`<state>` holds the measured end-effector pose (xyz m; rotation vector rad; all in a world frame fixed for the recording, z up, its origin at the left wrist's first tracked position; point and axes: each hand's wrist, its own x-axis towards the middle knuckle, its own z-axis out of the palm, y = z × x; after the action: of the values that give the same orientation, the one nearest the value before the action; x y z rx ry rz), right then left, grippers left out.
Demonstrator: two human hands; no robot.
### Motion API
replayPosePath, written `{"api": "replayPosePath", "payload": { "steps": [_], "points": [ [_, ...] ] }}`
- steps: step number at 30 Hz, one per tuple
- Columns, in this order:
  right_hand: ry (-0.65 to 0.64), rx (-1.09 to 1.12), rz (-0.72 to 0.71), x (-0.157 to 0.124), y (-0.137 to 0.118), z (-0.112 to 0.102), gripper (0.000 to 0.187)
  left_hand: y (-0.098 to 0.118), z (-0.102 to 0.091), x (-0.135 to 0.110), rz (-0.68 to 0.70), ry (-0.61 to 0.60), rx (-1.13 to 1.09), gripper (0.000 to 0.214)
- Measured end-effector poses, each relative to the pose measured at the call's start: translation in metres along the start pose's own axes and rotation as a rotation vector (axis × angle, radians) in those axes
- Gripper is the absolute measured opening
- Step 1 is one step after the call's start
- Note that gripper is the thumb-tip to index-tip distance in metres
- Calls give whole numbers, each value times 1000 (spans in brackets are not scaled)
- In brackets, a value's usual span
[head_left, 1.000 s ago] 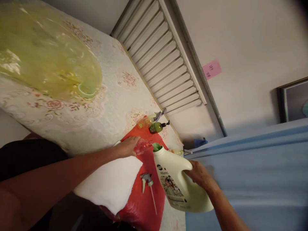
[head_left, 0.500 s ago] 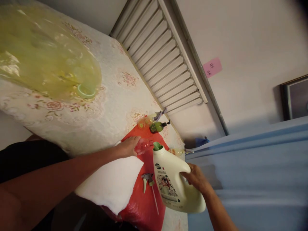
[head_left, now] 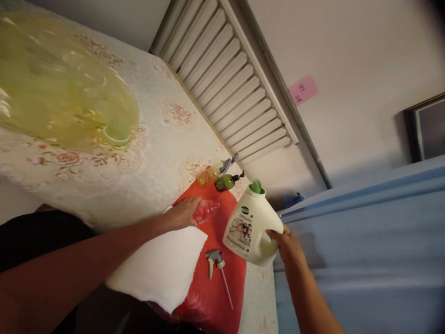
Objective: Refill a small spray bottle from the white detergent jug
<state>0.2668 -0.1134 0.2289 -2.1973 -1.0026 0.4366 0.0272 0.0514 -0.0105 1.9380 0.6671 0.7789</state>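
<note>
My left hand point(head_left: 182, 212) is wrapped round a small clear pinkish bottle point(head_left: 206, 210) that stands on a red plastic bag point(head_left: 215, 283). My right hand point(head_left: 287, 243) grips the handle of a large cream detergent jug point(head_left: 250, 225) with a green spout, held up to the right of the small bottle. The jug's spout is away from the bottle's mouth. A loose spray trigger head point(head_left: 215, 262) with its long tube lies on the red bag below both hands.
Two more spray bottles, one yellow point(head_left: 210, 175) and one green point(head_left: 227, 182), stand at the far end of the red bag. A white cloth point(head_left: 163, 269) lies beside the bag. A big yellow translucent container point(head_left: 62, 93) sits on the floral tablecloth point(head_left: 163, 148). Blue fabric point(head_left: 365, 250) fills the right.
The jug has swung back from the small bottle: its spout rose and moved right, and the jug now sits more upright. My left hand has stayed on the bottle.
</note>
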Motion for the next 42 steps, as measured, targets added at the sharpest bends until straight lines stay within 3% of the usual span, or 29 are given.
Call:
{"api": "replayPosePath", "payload": {
  "steps": [6,10,16,21,25,27,30,31,35,42],
  "points": [
    [108,197,-76,28,25,43,35,6,-3,1,-44,-19,43,58],
    [202,440,-94,45,42,76,38,9,-6,-1,-64,-19,36,56],
    [252,522,-120,55,66,110,33,5,-5,-2,-41,-13,36,54],
    [274,570,-109,48,77,127,35,0,-2,0,-17,-28,66,52],
    [222,564,-80,35,80,121,41,1,-2,1,-43,-42,68,58],
    [161,529,-54,24,86,112,51,2,-3,1,-50,-46,65,59],
    [168,365,41,3,103,98,62,3,-4,2,-65,-48,67,61],
    [181,270,75,-5,110,96,60,4,-5,3,-72,-51,66,63],
    [-3,-61,99,-38,130,99,34,2,-4,4,-75,-58,53,66],
    [-176,-428,82,-70,129,130,14,2,-2,3,-40,-41,54,59]
  ]
}}
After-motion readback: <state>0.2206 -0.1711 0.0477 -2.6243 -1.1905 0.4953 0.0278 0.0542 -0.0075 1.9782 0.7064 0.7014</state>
